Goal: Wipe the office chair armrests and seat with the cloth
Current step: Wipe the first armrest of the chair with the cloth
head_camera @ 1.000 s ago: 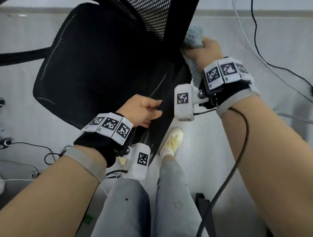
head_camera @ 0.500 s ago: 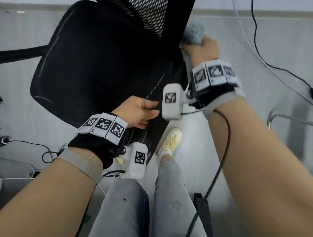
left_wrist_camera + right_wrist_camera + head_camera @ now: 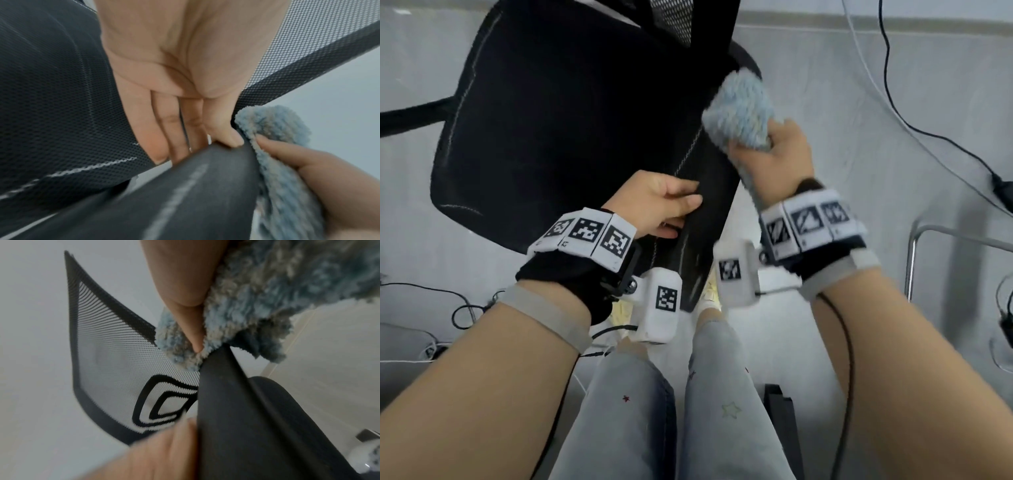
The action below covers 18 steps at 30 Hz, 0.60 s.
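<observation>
A black office chair with a mesh seat (image 3: 558,123) and mesh backrest (image 3: 107,356) stands before me. Its right armrest (image 3: 709,219) runs toward me between my two hands. My left hand (image 3: 657,205) grips the near part of that armrest (image 3: 195,194), fingers curled over its inner edge. A fluffy light-blue cloth (image 3: 743,109) is bunched in my right hand (image 3: 777,157), which holds it wrapped against the armrest's outer side (image 3: 226,386) about halfway along. The cloth (image 3: 273,138) sits just beyond my left fingertips. The cloth (image 3: 257,305) is pinched under my right fingers.
The chair's left armrest (image 3: 410,116) sticks out at the far left. Black and white cables (image 3: 914,130) trail over the pale floor on the right and lower left. A metal frame (image 3: 914,260) stands at the right. My jeans-clad legs (image 3: 674,411) are below.
My right hand has slid the cloth along the right armrest toward me, from beside the backrest to mid-armrest. My left hand has kept its grip.
</observation>
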{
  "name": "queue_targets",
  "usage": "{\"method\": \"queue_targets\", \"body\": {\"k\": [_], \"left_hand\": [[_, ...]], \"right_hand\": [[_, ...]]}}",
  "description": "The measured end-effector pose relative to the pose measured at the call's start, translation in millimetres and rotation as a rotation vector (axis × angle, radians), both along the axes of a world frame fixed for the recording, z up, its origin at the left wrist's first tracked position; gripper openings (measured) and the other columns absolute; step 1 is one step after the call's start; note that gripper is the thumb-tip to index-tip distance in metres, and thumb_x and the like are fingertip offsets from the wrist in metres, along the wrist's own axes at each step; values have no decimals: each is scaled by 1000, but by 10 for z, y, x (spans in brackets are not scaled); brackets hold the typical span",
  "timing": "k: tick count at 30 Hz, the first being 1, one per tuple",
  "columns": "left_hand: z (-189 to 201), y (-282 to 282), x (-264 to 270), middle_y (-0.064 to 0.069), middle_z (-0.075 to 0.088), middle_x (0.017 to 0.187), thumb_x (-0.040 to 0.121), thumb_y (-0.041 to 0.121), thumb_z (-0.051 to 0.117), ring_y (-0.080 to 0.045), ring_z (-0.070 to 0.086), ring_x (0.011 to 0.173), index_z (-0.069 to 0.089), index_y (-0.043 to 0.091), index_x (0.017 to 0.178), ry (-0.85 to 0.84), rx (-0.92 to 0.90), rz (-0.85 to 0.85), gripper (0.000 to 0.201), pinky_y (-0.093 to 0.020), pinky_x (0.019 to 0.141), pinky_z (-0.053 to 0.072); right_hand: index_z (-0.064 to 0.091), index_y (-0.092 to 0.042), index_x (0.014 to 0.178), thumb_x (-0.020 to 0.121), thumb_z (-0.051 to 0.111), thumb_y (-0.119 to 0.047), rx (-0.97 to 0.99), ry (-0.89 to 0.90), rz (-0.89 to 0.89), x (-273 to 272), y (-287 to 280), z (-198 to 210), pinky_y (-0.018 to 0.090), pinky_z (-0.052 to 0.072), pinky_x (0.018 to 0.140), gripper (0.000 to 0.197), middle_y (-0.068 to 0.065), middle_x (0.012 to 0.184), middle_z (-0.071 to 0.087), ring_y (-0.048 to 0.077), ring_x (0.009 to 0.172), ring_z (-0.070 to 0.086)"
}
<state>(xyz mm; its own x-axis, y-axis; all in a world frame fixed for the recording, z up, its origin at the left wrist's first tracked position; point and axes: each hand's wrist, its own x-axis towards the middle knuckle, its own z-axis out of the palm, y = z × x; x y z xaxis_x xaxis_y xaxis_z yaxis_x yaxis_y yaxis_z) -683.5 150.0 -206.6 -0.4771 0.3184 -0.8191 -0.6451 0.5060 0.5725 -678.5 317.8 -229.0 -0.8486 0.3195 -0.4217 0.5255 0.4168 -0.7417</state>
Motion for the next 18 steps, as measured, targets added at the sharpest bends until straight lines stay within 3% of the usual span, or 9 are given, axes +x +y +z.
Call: {"method": "queue_targets", "body": {"k": [2,4,6,8,10,11,14,16,18], "left_hand": [[-16,-66,77,3,70,83,85,17,60,-9,67,75,61,16,113,-34,4,-36,29,-26,74,57],[-20,-107,198,7,72,72,85,14,59,-3,69,67,65,20,94,-81,39,-59,13,-20,67,57],[-44,-100,283,7,70,71,87,13,56,-1,68,64,64,24,83,-78,61,-21,14,-17,64,57],[-88,-63,311,2,66,77,89,12,53,-4,67,66,62,21,82,-49,65,23,14,-17,63,57],[-113,-45,318,0,66,79,89,12,52,-8,67,71,61,19,83,-38,72,30,13,-20,67,56],[-125,-51,326,2,67,77,90,13,52,-8,67,71,61,20,82,-43,76,32,14,-21,68,57],[-154,-119,409,7,70,67,90,18,52,-2,69,65,61,22,78,-87,104,15,15,-19,68,57],[-176,-155,479,8,69,73,86,12,56,-1,67,69,62,21,80,-104,121,-17,13,-19,74,56],[-205,-132,504,11,70,72,85,7,58,0,66,72,63,21,81,-67,123,-4,16,-22,80,55]], "right_hand": [[66,-14,82,64,59,-37,-36,25,-40,-246,37,-20,37,47,63,30,10,82,56,21,70,52],[67,-15,84,70,61,-30,-76,45,-54,-332,45,-7,27,44,59,21,1,73,57,14,67,52],[68,-11,92,74,64,-25,-147,47,-73,-203,-4,16,25,49,64,23,1,79,63,15,75,60],[69,-10,92,72,64,-28,-203,58,-78,136,-102,43,28,52,67,27,5,84,65,17,77,63],[68,-9,94,77,66,-26,-156,56,-5,521,-209,78,15,45,65,24,7,91,56,8,73,55],[67,-10,96,79,67,-23,-134,50,19,643,-245,91,14,44,66,22,7,94,50,8,75,53],[66,-12,97,78,69,-24,-109,29,36,570,-203,97,34,49,77,22,6,99,45,22,87,55],[66,-18,93,76,69,-27,-99,27,4,304,-139,115,37,49,80,19,5,99,44,27,91,56],[66,-19,89,76,66,-26,-88,51,-26,82,-79,103,32,48,76,14,6,99,47,26,91,57]]}}
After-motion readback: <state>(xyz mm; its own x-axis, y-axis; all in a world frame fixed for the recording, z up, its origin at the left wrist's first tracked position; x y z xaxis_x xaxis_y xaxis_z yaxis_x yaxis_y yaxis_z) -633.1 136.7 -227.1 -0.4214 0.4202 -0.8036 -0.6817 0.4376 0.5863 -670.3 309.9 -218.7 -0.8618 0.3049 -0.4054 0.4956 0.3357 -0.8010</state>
